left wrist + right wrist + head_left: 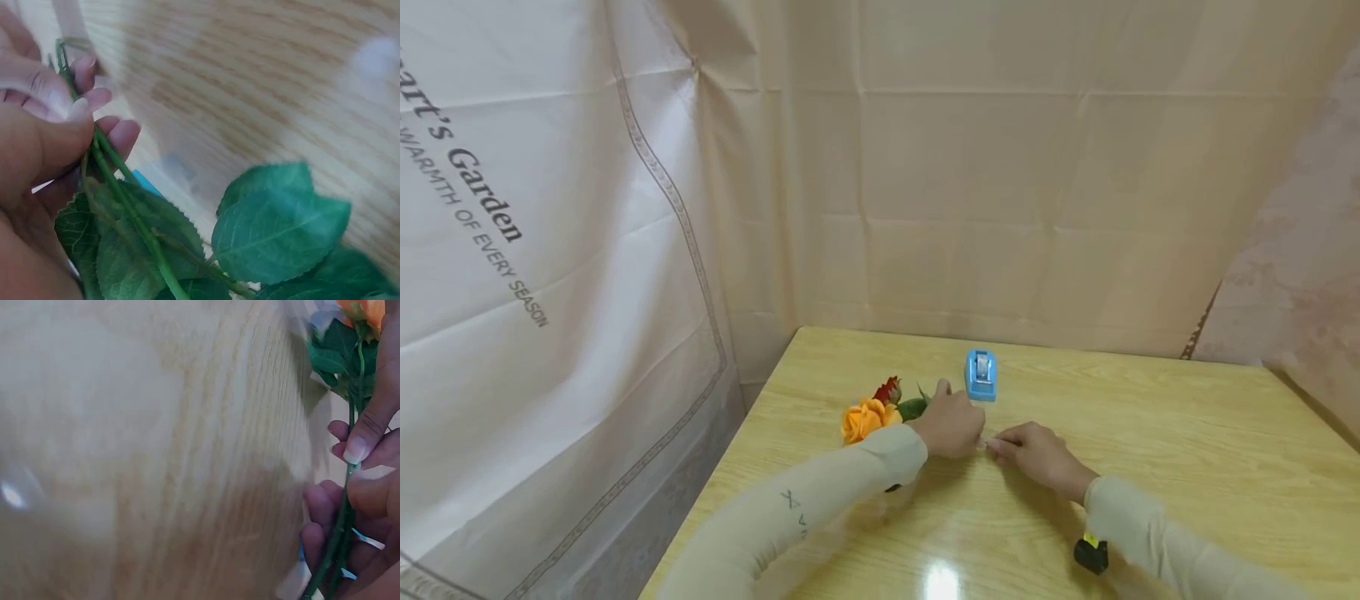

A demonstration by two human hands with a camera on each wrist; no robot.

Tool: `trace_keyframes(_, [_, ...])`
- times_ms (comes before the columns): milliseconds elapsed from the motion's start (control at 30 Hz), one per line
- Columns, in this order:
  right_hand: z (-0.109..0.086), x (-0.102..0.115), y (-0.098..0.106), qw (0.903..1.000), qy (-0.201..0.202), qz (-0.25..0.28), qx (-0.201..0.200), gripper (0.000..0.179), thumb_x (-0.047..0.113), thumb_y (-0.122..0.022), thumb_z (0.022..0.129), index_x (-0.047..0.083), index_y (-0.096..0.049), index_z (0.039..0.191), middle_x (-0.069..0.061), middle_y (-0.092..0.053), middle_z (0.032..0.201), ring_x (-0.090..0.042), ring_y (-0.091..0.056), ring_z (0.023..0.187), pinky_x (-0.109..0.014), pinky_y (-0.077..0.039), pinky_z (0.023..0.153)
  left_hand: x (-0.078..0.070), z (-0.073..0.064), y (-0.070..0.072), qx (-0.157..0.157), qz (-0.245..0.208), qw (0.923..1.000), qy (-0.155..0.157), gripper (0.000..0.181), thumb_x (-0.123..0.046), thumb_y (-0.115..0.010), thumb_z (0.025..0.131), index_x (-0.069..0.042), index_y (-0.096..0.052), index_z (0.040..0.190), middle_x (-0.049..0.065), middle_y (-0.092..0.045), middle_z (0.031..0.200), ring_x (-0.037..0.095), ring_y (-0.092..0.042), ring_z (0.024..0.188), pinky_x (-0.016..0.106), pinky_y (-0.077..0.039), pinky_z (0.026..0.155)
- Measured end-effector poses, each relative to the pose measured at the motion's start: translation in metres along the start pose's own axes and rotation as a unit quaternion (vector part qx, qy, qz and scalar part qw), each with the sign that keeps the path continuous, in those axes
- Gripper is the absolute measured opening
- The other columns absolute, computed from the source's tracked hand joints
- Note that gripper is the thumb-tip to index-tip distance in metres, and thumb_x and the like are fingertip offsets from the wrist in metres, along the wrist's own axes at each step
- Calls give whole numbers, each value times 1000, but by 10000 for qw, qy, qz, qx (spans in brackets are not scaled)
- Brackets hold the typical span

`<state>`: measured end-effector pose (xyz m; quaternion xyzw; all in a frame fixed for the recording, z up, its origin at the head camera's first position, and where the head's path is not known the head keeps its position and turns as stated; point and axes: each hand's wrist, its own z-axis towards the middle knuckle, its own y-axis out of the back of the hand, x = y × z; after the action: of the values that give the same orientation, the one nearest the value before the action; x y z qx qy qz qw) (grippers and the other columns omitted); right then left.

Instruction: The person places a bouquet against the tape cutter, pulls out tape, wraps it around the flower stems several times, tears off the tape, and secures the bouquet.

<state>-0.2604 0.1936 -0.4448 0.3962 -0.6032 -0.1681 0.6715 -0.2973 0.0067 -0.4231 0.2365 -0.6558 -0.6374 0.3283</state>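
Note:
An orange rose (867, 419) and a dark red rose (887, 390) lie together at the left, with green leaves (281, 231) below the blooms. My left hand (953, 423) pinches their green stems (134, 215) between thumb and fingers. Just beyond it toward the stem ends, my right hand (1037, 454) also pinches the stems, its thumb and fingers curled round them in the right wrist view. Between the two hands a small pale bit shows in the head view, too small to identify. Behind the left hand stands a blue tape dispenser (981, 375).
The wood-grain table (1187, 450) extends to the right and in front of the hands. Hanging cloth (1000, 183) closes off the back, and a printed cloth (550, 250) hangs at the left. A black and yellow device (1090, 554) sits at the right wrist.

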Motion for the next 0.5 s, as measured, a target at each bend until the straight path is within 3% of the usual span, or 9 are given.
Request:
trace_keyframes(133, [4,2,3,9995,109,-241,171,27,27,-57,107,14,-80,104,3,-76,95,-18,-66,97,-78,-22,102,-1,-5,0,-229,333,9992,4,27,-48,-69,97,-26,-71,80,-14,-55,64,10,-45,77,36,-27,83])
trace_keyframes(267, [6,4,6,9995,16,-158,285,28,26,-56,107,11,-80,106,2,-75,94,-19,-67,97,-68,-37,101,0,-7,-1,-364,578,9977,29,29,-49,-66,98,-28,-71,79,-14,-54,62,10,-44,79,35,-26,83])
trace_keyframes(367, [6,5,8,9995,-15,-19,309,27,24,-58,106,8,-80,104,0,-75,94,-19,-67,97,-55,-50,93,-1,-7,-1,-438,700,9966,-17,27,-45,-66,100,-28,-72,80,-14,-55,62,10,-45,79,35,-27,83])
trace_keyframes(500, [7,4,8,9995,-110,70,276,25,23,-61,104,7,-81,102,-2,-76,96,-22,-67,102,-55,-50,96,-3,-6,-3,-401,834,9956,-116,24,-42,-67,100,-28,-71,80,-15,-57,63,10,-46,81,35,-28,83])
